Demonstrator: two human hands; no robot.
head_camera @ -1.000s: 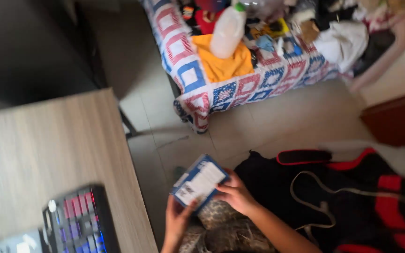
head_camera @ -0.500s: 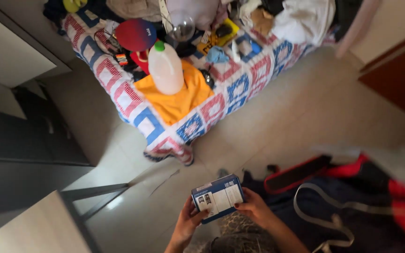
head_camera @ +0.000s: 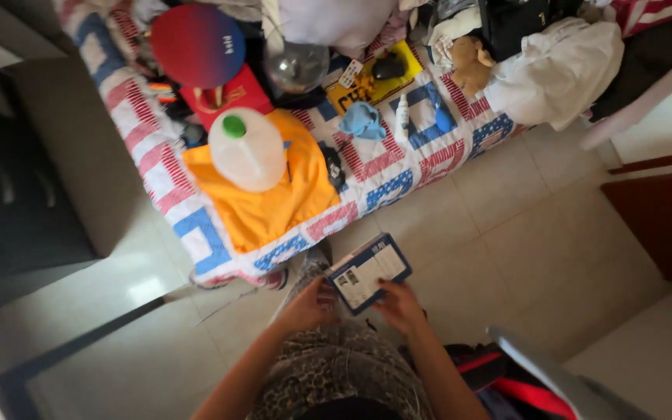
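Above the tiled floor (head_camera: 507, 233), in front of the cluttered bed (head_camera: 398, 175), you hold a small blue box (head_camera: 369, 272) label-up, as if to read it: left hand (head_camera: 309, 306) and right hand (head_camera: 400, 305), fingers closed on its lower edge.

Glossy pale floor tiles (head_camera: 523, 233) at 3 o'clock; matt orange cloth (head_camera: 274, 206) under a smooth white plastic jug (head_camera: 246, 152) at 11 o'clock.

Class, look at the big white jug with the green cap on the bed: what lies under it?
The white jug stands on an orange cloth spread over the patchwork bedcover. What lies beneath the cloth is hidden.
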